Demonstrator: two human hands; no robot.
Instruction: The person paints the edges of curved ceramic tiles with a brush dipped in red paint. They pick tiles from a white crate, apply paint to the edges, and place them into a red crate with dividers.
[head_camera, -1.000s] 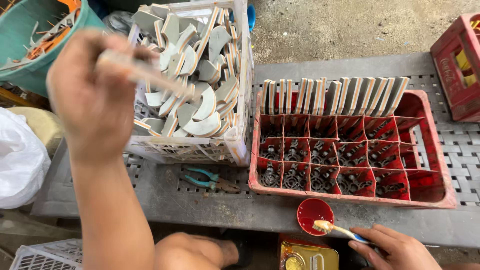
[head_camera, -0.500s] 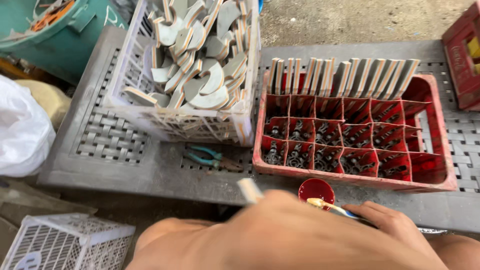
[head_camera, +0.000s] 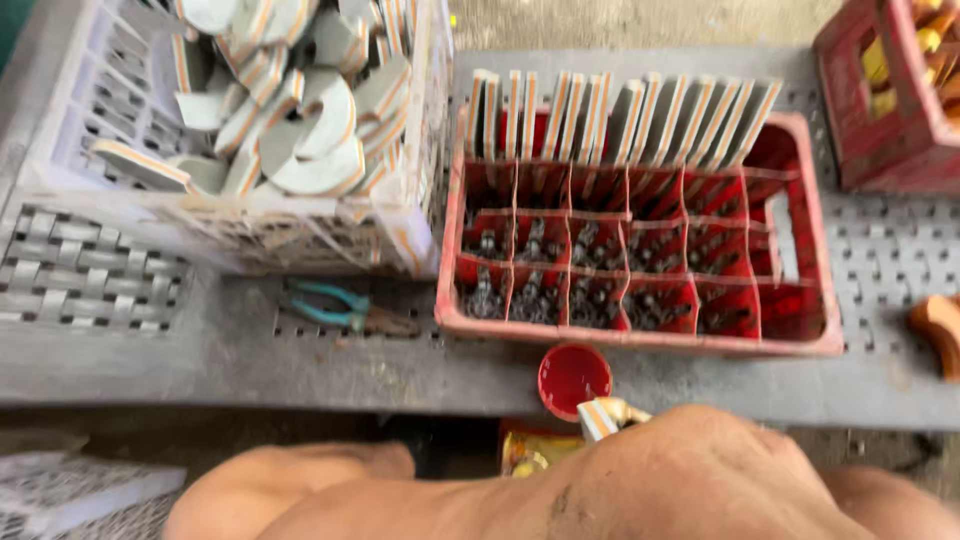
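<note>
The fingers cannot be made out: a hand (head_camera: 700, 470) at six o'clock hides them, and only the striped end of a flat piece (head_camera: 597, 418) pokes out beside it, over the small red cup (head_camera: 574, 378). At twelve o'clock from there the red divided crate (head_camera: 800, 340) stands like pieces upright in its back row, hardware filling the cells; white basket (head_camera: 400, 240) of curved pieces at ten o'clock.

Red crate (head_camera: 800, 300), teal-handled pliers (head_camera: 335, 308), orange-striped pieces (head_camera: 320, 120)

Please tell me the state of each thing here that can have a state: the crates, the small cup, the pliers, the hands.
White basket: heaped with curved pieces.
Red crate: back row packed with upright flat pieces; front cells hold small dark parts, right cells empty.
Red cup: open, upright.
Pliers: lying flat, jaws shut.
Hand: holds a striped flat piece; which hand, unclear.
</note>
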